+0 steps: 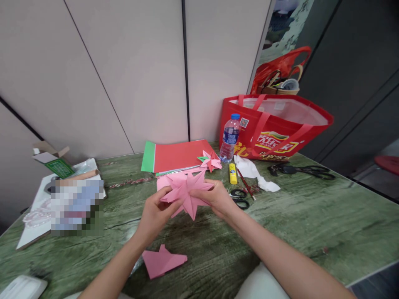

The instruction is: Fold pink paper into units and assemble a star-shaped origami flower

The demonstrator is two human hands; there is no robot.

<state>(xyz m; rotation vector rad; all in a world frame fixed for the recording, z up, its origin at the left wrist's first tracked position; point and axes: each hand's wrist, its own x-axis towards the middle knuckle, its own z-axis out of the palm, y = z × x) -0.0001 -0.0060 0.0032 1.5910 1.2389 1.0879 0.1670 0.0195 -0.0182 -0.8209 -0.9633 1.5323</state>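
Between my two hands, above the table, is a pink folded-paper star (pixel 188 192) with several points. My left hand (pixel 158 209) grips its left side, thumb on the front and fingers behind. On the right, my right hand (pixel 217 198) pinches the star's right points, with the thumb near the centre. A separate piece of folded pink paper (pixel 163 261) lies on the table below my left hand. Behind the held star, a smaller pink, red and green paper star (pixel 210 160) rests on sheets of red paper (pixel 181 154).
A water bottle (pixel 230 139) and a red shopping bag (pixel 274 133) stand at the back right. Nearby lie a yellow glue stick (pixel 232 173), a pencil (pixel 246 185), black-handled scissors (pixel 240 199), white tissue (pixel 254 172) and larger scissors (pixel 305 170). A green box (pixel 59 167) is at left.
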